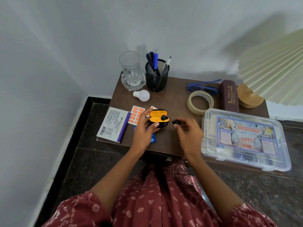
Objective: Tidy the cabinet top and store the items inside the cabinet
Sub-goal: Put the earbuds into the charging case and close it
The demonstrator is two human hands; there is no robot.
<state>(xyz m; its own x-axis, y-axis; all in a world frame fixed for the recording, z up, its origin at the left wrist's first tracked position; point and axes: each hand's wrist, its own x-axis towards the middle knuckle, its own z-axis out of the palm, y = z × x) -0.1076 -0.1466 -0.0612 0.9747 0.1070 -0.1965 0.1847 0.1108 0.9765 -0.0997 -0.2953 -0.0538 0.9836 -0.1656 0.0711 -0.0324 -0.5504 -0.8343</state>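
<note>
My left hand holds an open earbud case, black outside and yellow inside, above the brown cabinet top. One black earbud sits in the case. My right hand pinches a second black earbud just right of the case. Under my left hand lie orange pill strips and a blue packet.
A glass on a coaster, a mesh pen holder, a white bulb, a Faber-Castell box, a tape roll, blue glasses, a maroon spectacle case and a clear first aid box crowd the top. A pleated lampshade hangs at right.
</note>
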